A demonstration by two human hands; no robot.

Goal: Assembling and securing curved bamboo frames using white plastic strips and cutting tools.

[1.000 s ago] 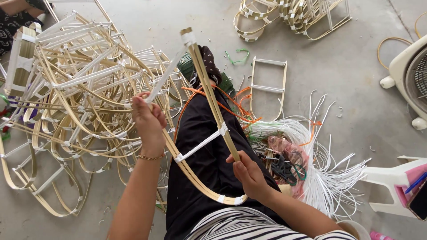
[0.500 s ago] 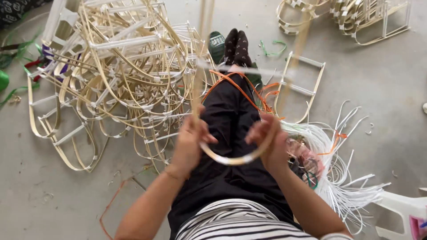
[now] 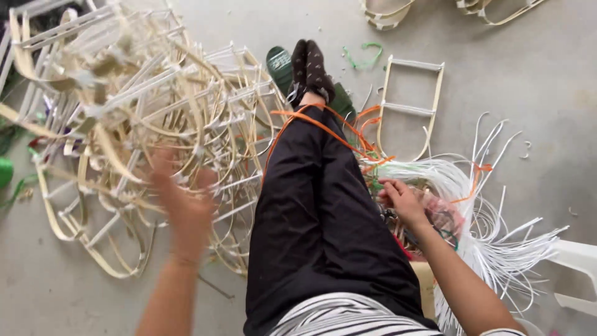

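Here, in the head view, the person sits on the concrete floor (image 3: 528,74) with legs in black trousers (image 3: 323,211) stretched toward twelve o'clock, feet in dark socks (image 3: 313,65) crossed beside a green sandal (image 3: 280,62).

The left hand (image 3: 183,199) is at nine o'clock of the lap, blurred, fingers spread wide and holding nothing that can be made out; it hovers over the near edge of the big pile of cream cane frames (image 3: 137,137), which fills the left side from eight to eleven o'clock.

The right hand (image 3: 401,202) is at three o'clock of the thigh, fingers curled narrow and resting on a bundle of white strips (image 3: 491,224) that fans out toward four o'clock. Whether it pinches a strip cannot be told. Orange cord (image 3: 323,127) runs across the knee toward that bundle. One single frame (image 3: 410,106), a ladder shape with a rounded end, lies alone at one o'clock.

As a judgement, the step in hand is a changeover between pieces: one hand at the frames, the other at the binding stock. The next move calls for a clean grip on one frame without snagging its neighbours, and one strip separated from the fan.
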